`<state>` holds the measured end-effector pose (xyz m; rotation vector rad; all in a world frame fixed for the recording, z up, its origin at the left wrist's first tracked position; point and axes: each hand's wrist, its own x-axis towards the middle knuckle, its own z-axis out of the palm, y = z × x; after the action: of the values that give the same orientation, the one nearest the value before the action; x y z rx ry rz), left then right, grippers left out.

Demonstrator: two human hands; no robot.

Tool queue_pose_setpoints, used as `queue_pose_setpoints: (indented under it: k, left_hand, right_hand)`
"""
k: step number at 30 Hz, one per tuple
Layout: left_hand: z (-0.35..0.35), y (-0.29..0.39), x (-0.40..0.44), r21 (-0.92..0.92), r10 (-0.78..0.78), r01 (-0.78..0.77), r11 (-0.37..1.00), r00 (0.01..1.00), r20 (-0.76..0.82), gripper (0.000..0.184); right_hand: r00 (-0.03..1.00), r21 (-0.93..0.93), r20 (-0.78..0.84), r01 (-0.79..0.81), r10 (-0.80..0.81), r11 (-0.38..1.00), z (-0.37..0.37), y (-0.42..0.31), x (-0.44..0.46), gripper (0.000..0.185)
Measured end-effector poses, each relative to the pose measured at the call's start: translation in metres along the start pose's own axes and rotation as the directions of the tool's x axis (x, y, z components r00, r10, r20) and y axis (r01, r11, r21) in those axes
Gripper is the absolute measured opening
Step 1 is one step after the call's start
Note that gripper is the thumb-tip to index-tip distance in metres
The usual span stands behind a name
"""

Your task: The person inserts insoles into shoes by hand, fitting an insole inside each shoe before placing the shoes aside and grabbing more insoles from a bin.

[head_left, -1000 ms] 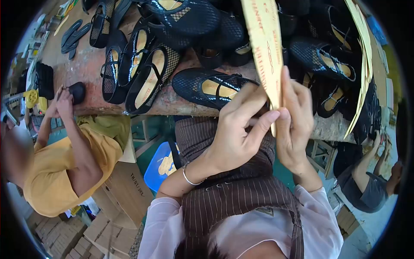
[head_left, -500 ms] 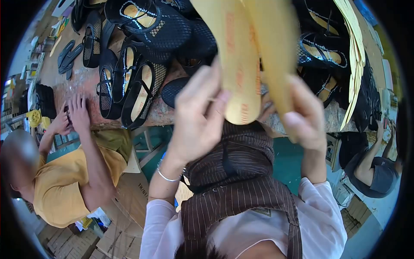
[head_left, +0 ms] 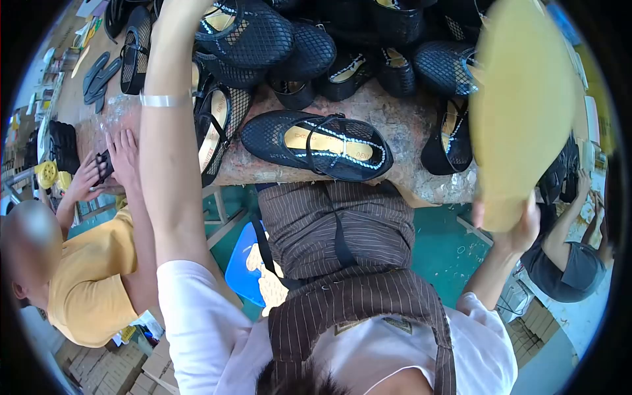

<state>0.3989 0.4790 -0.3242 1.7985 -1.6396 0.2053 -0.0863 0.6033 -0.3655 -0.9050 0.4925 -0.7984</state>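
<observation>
The left forearm (head_left: 172, 178) exits at the top edge, upper left; the left hand lies outside the picture. The forearm covers part of the shoes (head_left: 214, 131) behind it. The yellow insole (head_left: 526, 118) at upper right is motion-blurred, and the top edge cuts off its upper end; whether it is one layer or several cannot be determined. It conceals part of the right hand (head_left: 523, 232). The shoe pile (head_left: 303, 52) is cropped along the top edge. At left, the dark item (head_left: 103, 166) before the co-worker in yellow (head_left: 92, 289) is too small to identify.
</observation>
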Motion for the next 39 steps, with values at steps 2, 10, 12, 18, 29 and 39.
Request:
queue_pose_setpoints:
  k: [2, 10, 12, 18, 29, 39]
  left_hand:
    - [0.002, 0.008, -0.04, 0.27, 0.287, -0.187, 0.944, 0.87, -0.401, 0.03]
    - [-0.019, 0.031, -0.27, -0.188, 0.021, 0.089, 0.978, 0.858, 0.513, 0.111]
    - [-0.005, 0.023, -0.27, -0.144, 0.015, 0.076, 0.987, 0.838, 0.546, 0.115]
    - [0.007, 0.019, -0.268, -0.19, 0.036, 0.086, 0.978, 0.83, 0.557, 0.106]
    - [0.008, 0.017, -0.272, -0.213, 0.032, 0.101, 0.972, 0.839, 0.544, 0.098]
    - [0.02, 0.069, -0.292, -0.321, 0.213, -0.052, 0.946, 0.843, 0.494, 0.061]
  right_hand:
    - [0.998, -0.338, -0.026, -0.055, 0.049, 0.94, 0.017, -0.003, 0.002, 0.048]
    - [0.985, -0.968, 0.14, 0.158, 0.104, -0.196, 0.086, 0.022, 0.04, 0.034]
    - [0.968, -0.959, 0.23, 0.243, 0.097, -0.147, 0.088, 0.048, 0.06, 0.031]
    - [0.967, -0.968, 0.252, 0.252, 0.023, 0.02, 0.088, 0.106, 0.082, 0.033]
    - [0.973, -0.948, 0.23, 0.223, -0.005, -0.225, 0.101, 0.15, 0.099, 0.03]
    - [0.982, -0.966, 0.187, 0.186, 0.008, -0.18, 0.1, 0.151, 0.103, 0.032]
